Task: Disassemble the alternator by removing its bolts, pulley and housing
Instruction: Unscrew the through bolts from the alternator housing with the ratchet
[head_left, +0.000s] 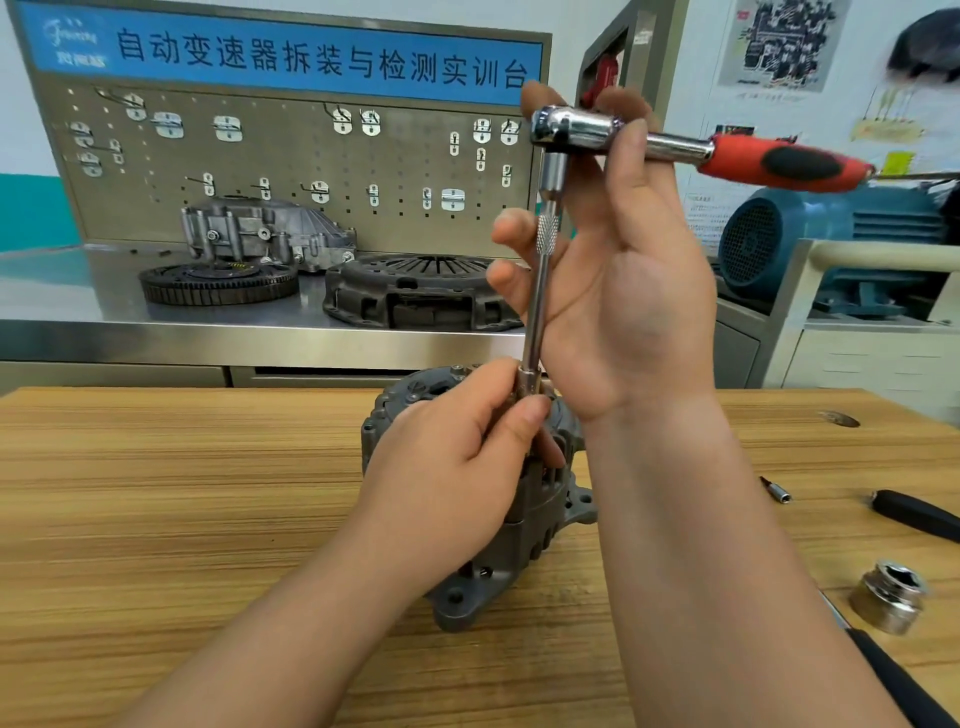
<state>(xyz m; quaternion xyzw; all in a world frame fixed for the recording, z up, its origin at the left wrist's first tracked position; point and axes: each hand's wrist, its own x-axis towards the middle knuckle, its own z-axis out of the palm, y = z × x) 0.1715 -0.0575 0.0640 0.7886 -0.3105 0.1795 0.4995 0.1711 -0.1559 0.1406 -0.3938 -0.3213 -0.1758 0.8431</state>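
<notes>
A grey alternator (524, 540) stands on the wooden table (182, 467), partly hidden behind my left hand. A chrome ratchet (623, 136) with a red and black handle points right, high above it. A long extension bar (537, 306) runs straight down from its head to a small socket at the alternator's top. My left hand (457, 467) pinches that socket end with thumb and fingers. My right hand (618, 270) is around the ratchet's neck, fingers loosely curled beside the bar.
A large chrome socket (891, 595) stands at the right of the table, near a small bit (776, 490) and a black tool handle (914, 514). Behind, a steel bench holds a clutch cover (415, 291), a flywheel (218, 283) and a housing.
</notes>
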